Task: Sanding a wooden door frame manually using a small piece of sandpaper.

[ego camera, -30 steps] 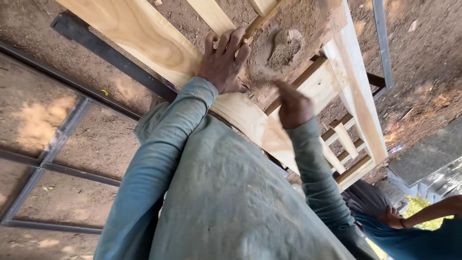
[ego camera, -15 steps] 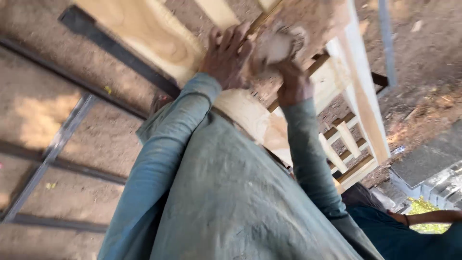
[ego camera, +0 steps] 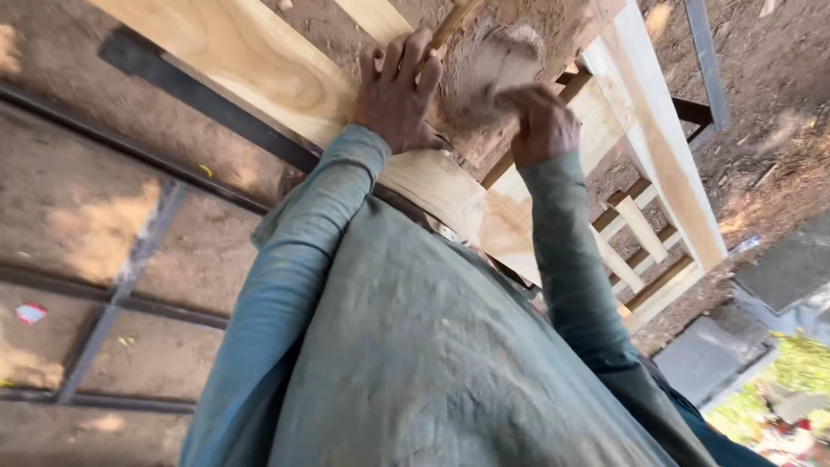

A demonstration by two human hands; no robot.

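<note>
My left hand [ego camera: 396, 93] presses flat, fingers spread, on a pale wooden plank [ego camera: 259, 73], its fingertips against a thin wooden stick [ego camera: 450, 22]. My right hand [ego camera: 542, 121] is closed on a blurred grey-brown pad [ego camera: 491, 67] and holds it against a brown, dust-covered board [ego camera: 562, 26] just right of the left hand. Motion blur hides what the pad is. My blue-grey sleeves and shirt fill the lower middle of the view.
A pale wooden frame with short slats [ego camera: 644, 229] runs down to the right. Dark metal bars [ego camera: 207, 104] and a metal grid [ego camera: 112, 290] lie on the dirt at left. Grey slabs [ego camera: 778, 268] sit at right, and a small red-and-white scrap [ego camera: 30, 313] lies at far left.
My right hand has gone up from the lower plank to the dusty board and now rubs a pad there. The left hand has stayed put. Another person at lower right has left the view.
</note>
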